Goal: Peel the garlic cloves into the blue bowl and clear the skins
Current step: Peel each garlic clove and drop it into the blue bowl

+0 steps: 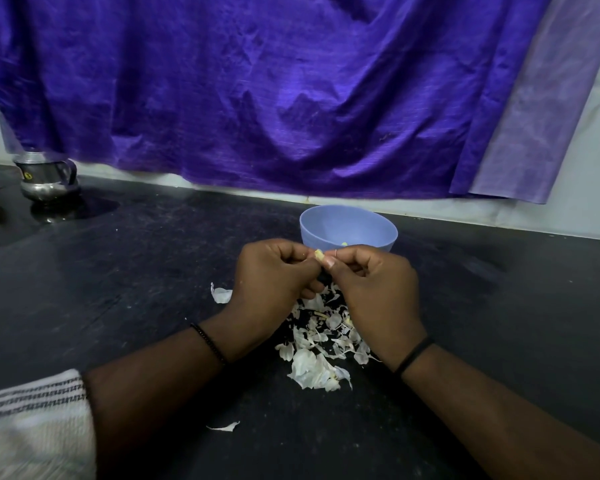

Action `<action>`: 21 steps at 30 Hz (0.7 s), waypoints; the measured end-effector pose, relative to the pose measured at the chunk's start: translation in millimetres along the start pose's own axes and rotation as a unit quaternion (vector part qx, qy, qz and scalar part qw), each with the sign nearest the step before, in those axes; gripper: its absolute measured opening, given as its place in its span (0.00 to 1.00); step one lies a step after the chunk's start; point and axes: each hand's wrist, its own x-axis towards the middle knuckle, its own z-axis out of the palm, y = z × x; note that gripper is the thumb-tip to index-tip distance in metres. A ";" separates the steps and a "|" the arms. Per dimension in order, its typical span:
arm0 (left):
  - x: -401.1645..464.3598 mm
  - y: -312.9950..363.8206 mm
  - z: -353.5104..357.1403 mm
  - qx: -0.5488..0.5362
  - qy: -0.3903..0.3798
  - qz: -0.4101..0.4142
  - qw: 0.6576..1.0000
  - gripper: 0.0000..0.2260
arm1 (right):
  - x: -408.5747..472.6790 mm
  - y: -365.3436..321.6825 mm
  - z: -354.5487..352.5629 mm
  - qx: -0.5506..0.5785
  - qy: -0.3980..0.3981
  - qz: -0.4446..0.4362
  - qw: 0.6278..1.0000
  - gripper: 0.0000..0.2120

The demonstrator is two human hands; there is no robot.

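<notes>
We see the blue bowl (348, 227) at 12 o'clock holding a peeled clove bit; left hand (273, 271) and right hand (371, 284) pinch one garlic clove (319, 253), its axis unclear, over skins (321, 344).

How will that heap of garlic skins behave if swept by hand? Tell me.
The garlic skins look thin and papery, so probably very light and floppy. They lie in loose separate flakes, so they will likely scatter rather than slide together. Some may cling to the counter.

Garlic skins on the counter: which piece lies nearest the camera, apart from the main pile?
The lone skin scrap, alone on the black counter below the main skin pile, by the left forearm.
</notes>
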 end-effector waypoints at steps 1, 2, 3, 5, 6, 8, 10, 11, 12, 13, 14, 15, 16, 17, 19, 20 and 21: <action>0.1 0.1 0.0 0.001 0.002 0.001 1.000 0.04 | -0.7 -1.0 0.4 -0.011 0.004 -0.011 1.000 0.01; 0.0 0.2 0.0 0.003 0.004 0.002 1.000 0.04 | -1.4 -1.2 0.9 -0.021 0.006 -0.019 1.000 0.02; -0.1 0.5 0.0 0.004 0.006 0.001 1.000 0.04 | -1.9 -1.5 1.1 -0.029 0.007 -0.025 0.999 0.02; 0.5 0.7 -0.3 0.006 0.007 -0.002 1.000 0.05 | -2.2 -2.0 1.3 -0.037 0.009 -0.034 0.999 0.02; 1.1 0.1 -0.7 0.008 0.007 -0.005 1.000 0.05 | -2.3 -1.8 1.1 -0.038 0.009 -0.036 0.999 0.02; 2.7 -0.9 -1.6 0.013 0.006 -0.011 1.000 0.04 | -1.4 -1.0 0.5 -0.041 0.007 -0.039 0.998 0.02; 3.2 -1.8 -2.4 0.016 0.002 -0.018 1.000 0.04 | -0.3 0.5 0.0 -0.040 0.003 -0.031 0.999 0.02; 3.4 -2.0 -2.7 0.019 0.000 -0.020 1.000 0.04 | 0.5 1.2 -0.2 -0.037 0.001 -0.025 0.999 0.02; 3.5 -2.0 -2.7 0.021 -0.001 -0.020 1.000 0.04 | 1.1 2.0 -0.5 -0.035 -0.002 -0.020 0.999 0.02; 3.2 -1.9 -2.7 0.024 -0.003 -0.019 1.000 0.04 | 1.3 2.3 -0.8 -0.034 -0.006 -0.016 0.999 0.02; 3.2 -2.0 -2.7 0.028 -0.004 -0.017 0.999 0.04 | 1.6 2.5 -1.0 -0.033 -0.011 -0.014 0.999 0.02; 3.4 -2.0 -3.0 0.033 -0.005 -0.015 0.999 0.04 | 2.1 2.8 -1.3 -0.032 -0.016 -0.011 0.999 0.02; 3.5 -2.1 -3.4 0.038 -0.007 -0.013 0.999 0.04 | 2.8 3.4 -1.5 -0.029 -0.022 -0.005 0.999 0.02; 3.5 -1.9 -3.5 0.042 -0.009 -0.011 0.999 0.04 | 3.5 4.1 -1.9 -0.025 -0.031 0.006 0.999 0.02; 3.8 -1.8 -3.8 0.049 -0.013 -0.010 0.999 0.04 | 5.0 6.2 -3.1 -0.007 -0.055 0.030 0.998 0.03; 4.4 -1.7 -3.9 0.051 -0.014 -0.011 0.999 0.03 | 5.9 7.0 -3.6 0.005 -0.069 0.043 0.997 0.04; 4.9 -2.0 -4.1 0.052 -0.015 -0.015 0.998 0.03 | 6.6 7.6 -4.0 0.020 -0.083 0.057 0.995 0.04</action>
